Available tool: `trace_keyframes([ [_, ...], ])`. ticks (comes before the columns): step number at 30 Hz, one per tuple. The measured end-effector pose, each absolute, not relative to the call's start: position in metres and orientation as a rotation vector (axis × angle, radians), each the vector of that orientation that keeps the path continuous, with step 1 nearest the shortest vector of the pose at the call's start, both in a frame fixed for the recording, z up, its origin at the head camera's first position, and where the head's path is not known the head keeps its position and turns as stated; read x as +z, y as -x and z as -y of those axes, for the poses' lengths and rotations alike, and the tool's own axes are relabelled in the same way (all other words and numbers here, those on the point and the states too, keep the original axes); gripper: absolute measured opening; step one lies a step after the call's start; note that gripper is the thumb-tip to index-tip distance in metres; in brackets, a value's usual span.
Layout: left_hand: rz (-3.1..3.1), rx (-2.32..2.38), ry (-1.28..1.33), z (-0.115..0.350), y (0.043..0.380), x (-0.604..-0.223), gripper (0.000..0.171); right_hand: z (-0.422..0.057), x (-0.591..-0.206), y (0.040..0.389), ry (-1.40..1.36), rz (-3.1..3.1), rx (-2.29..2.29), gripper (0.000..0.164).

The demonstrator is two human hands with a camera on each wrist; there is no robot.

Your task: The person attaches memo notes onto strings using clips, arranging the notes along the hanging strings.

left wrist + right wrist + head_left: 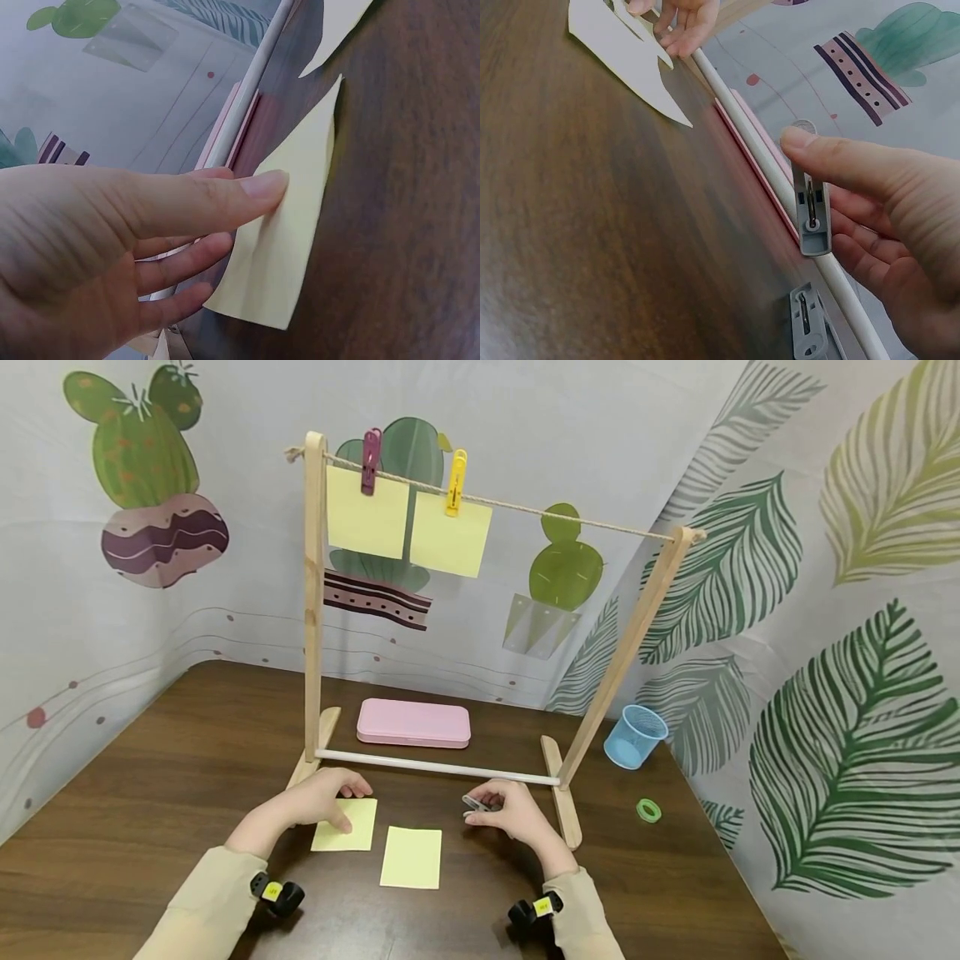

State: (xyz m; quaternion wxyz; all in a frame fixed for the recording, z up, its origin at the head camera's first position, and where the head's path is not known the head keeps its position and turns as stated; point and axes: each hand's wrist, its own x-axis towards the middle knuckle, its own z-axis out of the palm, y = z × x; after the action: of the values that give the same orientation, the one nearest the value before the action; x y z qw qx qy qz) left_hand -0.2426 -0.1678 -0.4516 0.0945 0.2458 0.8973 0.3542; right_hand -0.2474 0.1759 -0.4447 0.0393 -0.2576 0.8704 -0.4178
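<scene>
My left hand (327, 799) pinches a yellow sticky note (289, 225) at its edge, thumb on the upper face; the index finger is mostly hidden. Beside it, a second yellow sticky note (411, 858) lies on the table. My right hand (510, 810) holds a grey clothespin (811, 206) between thumb and fingers. Below that hand, another grey clothespin (808, 322) shows in the right wrist view. Two more yellow notes hang from a rope (570, 517), one under a purple clothespin (371, 462), the other under a yellow clothespin (455, 482).
A wooden stand, with a left post (312, 610), right post (626, 652) and white bottom bar (435, 767), carries the rope. Behind the bar lies a pink case (413, 723). To the right are a blue mesh cup (635, 737) and a green tape roll (648, 811).
</scene>
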Motion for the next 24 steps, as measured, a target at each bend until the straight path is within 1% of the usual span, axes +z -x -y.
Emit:
trace_keyframes([
  [5,-2.728,1.020,-0.756,0.167,0.244,-0.451,0.052,-0.172,-0.417,0.232,0.769,-2.664,-1.302,0.027],
  [11,-2.784,0.909,-0.706,0.164,0.239,-0.447,0.063,-0.173,-0.416,0.232,0.743,-2.666,-1.335,0.028],
  [14,-2.797,0.850,-0.708,0.163,0.237,-0.447,0.066,-0.173,-0.415,0.231,0.748,-2.651,-1.345,0.028],
  [24,-2.795,0.869,-0.721,0.163,0.239,-0.452,0.056,-0.173,-0.415,0.231,0.768,-2.639,-1.347,0.028],
])
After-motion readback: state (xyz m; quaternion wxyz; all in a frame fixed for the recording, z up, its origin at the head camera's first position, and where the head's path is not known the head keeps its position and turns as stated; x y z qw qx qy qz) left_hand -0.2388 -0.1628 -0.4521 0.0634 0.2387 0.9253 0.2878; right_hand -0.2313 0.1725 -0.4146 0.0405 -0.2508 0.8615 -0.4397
